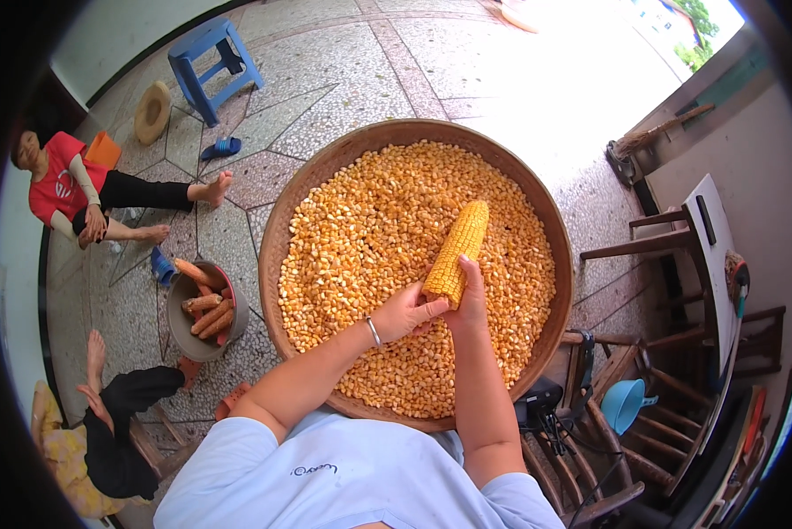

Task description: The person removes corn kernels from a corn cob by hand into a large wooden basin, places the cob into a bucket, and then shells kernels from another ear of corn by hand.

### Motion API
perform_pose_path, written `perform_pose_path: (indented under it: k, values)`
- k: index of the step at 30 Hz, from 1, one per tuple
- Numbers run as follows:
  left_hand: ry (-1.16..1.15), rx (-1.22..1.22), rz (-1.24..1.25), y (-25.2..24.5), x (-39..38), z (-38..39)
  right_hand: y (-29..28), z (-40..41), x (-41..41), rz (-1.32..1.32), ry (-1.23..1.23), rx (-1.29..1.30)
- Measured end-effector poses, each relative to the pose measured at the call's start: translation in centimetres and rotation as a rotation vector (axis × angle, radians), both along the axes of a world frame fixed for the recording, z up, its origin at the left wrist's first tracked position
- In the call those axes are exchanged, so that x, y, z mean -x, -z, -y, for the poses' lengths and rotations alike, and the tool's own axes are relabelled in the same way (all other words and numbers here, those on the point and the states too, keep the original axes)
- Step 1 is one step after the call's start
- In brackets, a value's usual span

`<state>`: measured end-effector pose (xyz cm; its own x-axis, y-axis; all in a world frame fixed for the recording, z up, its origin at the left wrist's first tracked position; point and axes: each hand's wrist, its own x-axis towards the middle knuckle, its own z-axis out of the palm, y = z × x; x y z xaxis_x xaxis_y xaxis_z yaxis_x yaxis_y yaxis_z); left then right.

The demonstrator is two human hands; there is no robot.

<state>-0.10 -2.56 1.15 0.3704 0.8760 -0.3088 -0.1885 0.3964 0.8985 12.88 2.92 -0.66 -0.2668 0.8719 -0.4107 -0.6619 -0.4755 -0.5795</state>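
Observation:
A yellow ear of corn points up and slightly right over a wide round basket heaped with loose corn kernels. Most of the ear still bears rows of kernels. My right hand wraps its lower right side, thumb along the ear. At the blunt bottom end, my left hand presses thumb and fingers against the cob; a silver bangle circles that wrist. The fingers partly hide the ear's base.
Left of the basket, a bucket holds several bare cobs. Two people sit on the left, one in a red shirt. A blue plastic stool stands farther back. Wooden chairs and a light-blue dipper are at right.

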Motion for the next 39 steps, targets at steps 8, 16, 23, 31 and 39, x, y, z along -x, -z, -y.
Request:
perform_pose_path:
  k: [8,16,23,31,39]
  values:
    - [0.052,-0.065,-0.018,0.3,0.2,0.0,0.2,0.0,-0.1,0.042,-0.031,-0.03]
    - [-0.046,0.162,0.157,-0.2,0.2,-0.1,0.2,0.0,0.2,0.044,-0.029,-0.015]
    - [0.015,0.089,0.083,0.3,0.4,-0.3,-0.5,0.2,-0.2,-0.07,-0.042,0.028]
    - [0.036,0.001,0.06,0.1,0.3,-0.2,-0.2,0.1,0.1,-0.016,-0.006,0.026]
    - [0.004,0.154,0.084,-0.2,0.2,-0.6,0.3,0.1,0.3,0.07,-0.015,-0.037]
